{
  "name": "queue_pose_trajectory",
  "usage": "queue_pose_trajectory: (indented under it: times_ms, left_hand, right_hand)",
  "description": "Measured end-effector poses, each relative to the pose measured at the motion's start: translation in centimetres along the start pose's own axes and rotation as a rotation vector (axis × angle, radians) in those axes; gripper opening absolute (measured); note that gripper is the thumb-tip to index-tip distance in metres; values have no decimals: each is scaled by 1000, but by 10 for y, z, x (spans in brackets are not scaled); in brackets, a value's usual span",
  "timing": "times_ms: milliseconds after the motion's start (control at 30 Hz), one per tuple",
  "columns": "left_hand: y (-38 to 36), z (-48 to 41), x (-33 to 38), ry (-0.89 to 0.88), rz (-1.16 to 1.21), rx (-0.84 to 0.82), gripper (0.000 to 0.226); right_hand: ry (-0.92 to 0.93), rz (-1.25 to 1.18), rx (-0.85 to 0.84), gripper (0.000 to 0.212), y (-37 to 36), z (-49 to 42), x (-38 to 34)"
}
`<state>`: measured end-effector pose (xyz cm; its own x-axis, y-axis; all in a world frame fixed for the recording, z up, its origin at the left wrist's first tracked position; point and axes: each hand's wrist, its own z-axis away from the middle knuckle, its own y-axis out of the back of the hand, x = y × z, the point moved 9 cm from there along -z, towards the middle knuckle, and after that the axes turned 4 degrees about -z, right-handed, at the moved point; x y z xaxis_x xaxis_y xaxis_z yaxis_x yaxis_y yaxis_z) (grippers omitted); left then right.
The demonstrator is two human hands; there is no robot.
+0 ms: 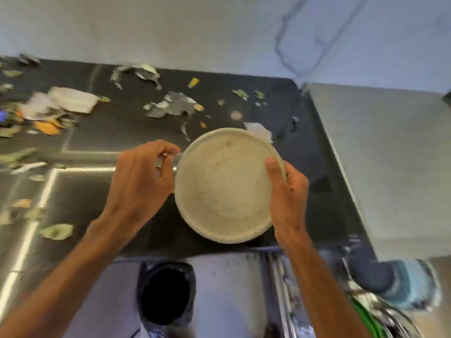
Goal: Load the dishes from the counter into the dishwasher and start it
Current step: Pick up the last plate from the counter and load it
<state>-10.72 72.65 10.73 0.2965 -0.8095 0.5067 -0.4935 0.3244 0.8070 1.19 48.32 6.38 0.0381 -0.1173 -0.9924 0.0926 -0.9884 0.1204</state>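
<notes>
Plate (224,186) held up over the front edge of the dark counter (117,132), clear of it, face toward the camera, smeared but with no solid food visible. Right hand (288,191) clamped on the right rim, thumb across the face, fingers out of sight behind. Left hand (141,179) curled, pinching a small shiny item (168,157) just beside the left rim; probably cutlery, too blurred to be sure.

Likely step: clearing the plate, then carrying it off to the dishwasher. Set the thumb well onto the rim and grip firmly, against slipping on a greasy glaze. Tip over the dark-mouthed container (166,293) below for any scraping, drawing the shiny item across the face away from the thumb. Steer wide of the foil and food scraps (170,104) strewn over the counter. Swing right and down toward a probable rack (371,313) at the lower right, blurred, green edges showing. Slot upright between the tines, not flat, and release only once seated.
</notes>
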Motion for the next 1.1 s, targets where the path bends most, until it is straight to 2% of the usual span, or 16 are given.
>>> queue_pose_trajectory:
  times_ms: [233, 467, 600, 767, 867, 1000, 1100]
  left_hand:
    - [-111, 46, 169, -85, 173, -146, 16]
    - [-178, 108, 302, -173, 217, -260, 14]
    - [-221, 139, 367, -294, 185, -338, 13]
    - [-288, 164, 413, -358, 182, -504, 17]
    - [-337, 192, 433, -451, 109, -607, 16]
    - [-430, 231, 433, -465, -34, -808, 17]
    - [-503, 251, 424, -489, -161, -895, 24]
  right_hand:
    - [37, 173, 104, 38, 205, -7, 21]
    - [19, 264, 39, 32, 359, 5, 38]
    - [-42, 340, 87, 31, 434, 13, 67]
    - [-80, 320, 114, 35, 495, 17, 106]
    - [-101, 408, 108, 33, 523, 21, 142]
    - [-283, 648, 117, 28, 550, 28, 241]
    - [-467, 777, 81, 32, 561, 29, 334]
